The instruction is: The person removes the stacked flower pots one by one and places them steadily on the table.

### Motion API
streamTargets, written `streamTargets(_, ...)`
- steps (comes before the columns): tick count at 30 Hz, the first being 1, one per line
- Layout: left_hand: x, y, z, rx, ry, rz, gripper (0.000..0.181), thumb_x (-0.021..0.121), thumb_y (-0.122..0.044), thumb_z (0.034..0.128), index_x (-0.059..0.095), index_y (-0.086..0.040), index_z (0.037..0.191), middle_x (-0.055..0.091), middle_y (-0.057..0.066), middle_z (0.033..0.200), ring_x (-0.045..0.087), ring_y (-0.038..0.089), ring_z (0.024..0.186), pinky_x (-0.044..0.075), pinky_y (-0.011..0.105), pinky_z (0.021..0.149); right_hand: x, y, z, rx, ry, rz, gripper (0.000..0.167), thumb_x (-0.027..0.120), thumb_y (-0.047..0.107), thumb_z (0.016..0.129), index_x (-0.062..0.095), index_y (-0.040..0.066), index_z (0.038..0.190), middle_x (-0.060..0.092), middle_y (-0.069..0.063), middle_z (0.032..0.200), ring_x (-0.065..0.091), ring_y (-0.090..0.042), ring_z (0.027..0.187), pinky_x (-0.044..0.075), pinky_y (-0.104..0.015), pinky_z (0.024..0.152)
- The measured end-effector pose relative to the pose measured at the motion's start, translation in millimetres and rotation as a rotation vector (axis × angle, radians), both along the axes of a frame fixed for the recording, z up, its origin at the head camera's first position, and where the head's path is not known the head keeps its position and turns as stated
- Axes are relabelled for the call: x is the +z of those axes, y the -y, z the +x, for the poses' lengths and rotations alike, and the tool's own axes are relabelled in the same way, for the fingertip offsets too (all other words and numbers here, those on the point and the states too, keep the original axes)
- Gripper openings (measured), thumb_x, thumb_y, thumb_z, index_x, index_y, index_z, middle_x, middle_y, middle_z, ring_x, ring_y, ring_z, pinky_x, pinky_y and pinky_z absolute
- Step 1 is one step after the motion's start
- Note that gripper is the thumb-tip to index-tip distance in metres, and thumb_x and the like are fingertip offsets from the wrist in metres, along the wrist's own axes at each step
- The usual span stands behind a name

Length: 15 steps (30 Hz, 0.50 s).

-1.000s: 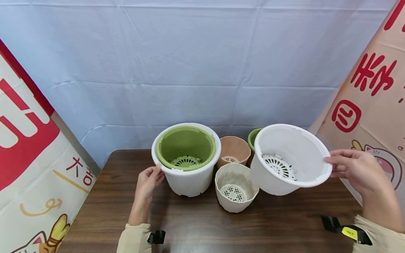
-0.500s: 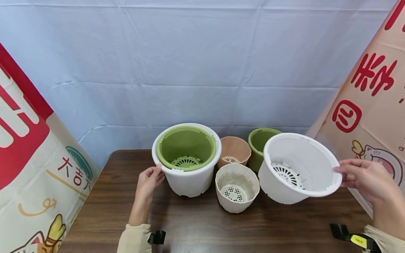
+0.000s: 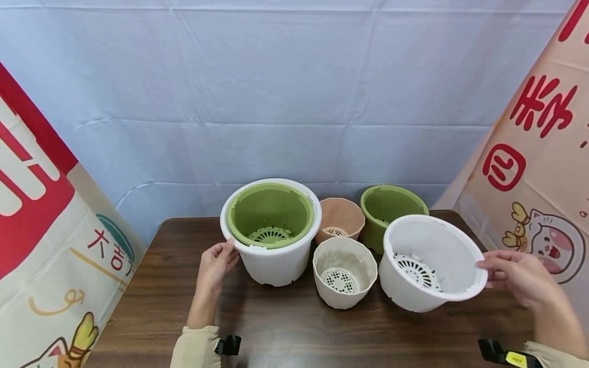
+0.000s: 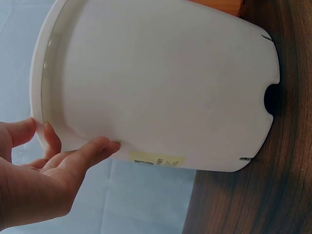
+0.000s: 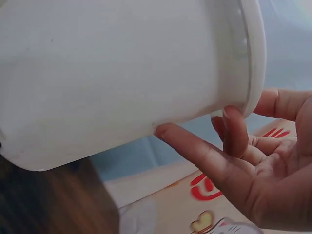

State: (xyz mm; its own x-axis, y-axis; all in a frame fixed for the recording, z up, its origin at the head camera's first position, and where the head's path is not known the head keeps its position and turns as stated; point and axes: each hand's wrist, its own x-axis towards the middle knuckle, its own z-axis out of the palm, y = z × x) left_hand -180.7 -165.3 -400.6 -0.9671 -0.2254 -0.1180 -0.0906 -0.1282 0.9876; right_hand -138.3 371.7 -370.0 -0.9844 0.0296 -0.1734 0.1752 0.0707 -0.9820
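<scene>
While left fingers (image 4: 87,152) pinch the left pot (image 3: 276,268), right fingers (image 5: 195,147) pinch the tilted pot (image 3: 453,255); placing seems in hand; levelling seems needed next.

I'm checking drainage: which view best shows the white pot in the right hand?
The head view: it shows the white pot with its rim, inside and slotted base. The right wrist view shows only part of its rim and outer wall; the left wrist view, none of it.
</scene>
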Motion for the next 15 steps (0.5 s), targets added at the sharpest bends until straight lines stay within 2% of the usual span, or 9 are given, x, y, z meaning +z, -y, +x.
streamTargets(5, -0.1, 0.1, 0.2, -0.001, -0.008, 0.002, 0.026, 0.049, -0.015, 0.0957, 0.050, 0.011, 0.096, 0.058, 0.004, 0.084, 0.059, 0.013, 0.085, 0.051, 0.023, 0.078, -17.5, -3.4, 0.9, 0.030, 0.040, -0.038, 0.031, 0.048, -0.006, 0.090, 0.066, 0.013, 0.073, 0.062, 0.000, 0.069, 0.061, -0.013, 0.060, 0.055, -0.029, 0.053)
streamTargets(15, -0.1, -0.2, 1.1, 0.004, -0.015, 0.006, 0.026, 0.049, -0.015, 0.0957, 0.051, 0.011, 0.095, 0.059, 0.005, 0.086, 0.059, 0.015, 0.088, 0.051, 0.023, 0.078, -40.5, -7.7, -2.7, 0.041, 0.034, -0.053, 0.028, 0.049, -0.008, 0.087, 0.063, 0.012, 0.075, 0.061, -0.002, 0.067, 0.059, -0.013, 0.059, 0.055, -0.029, 0.053)
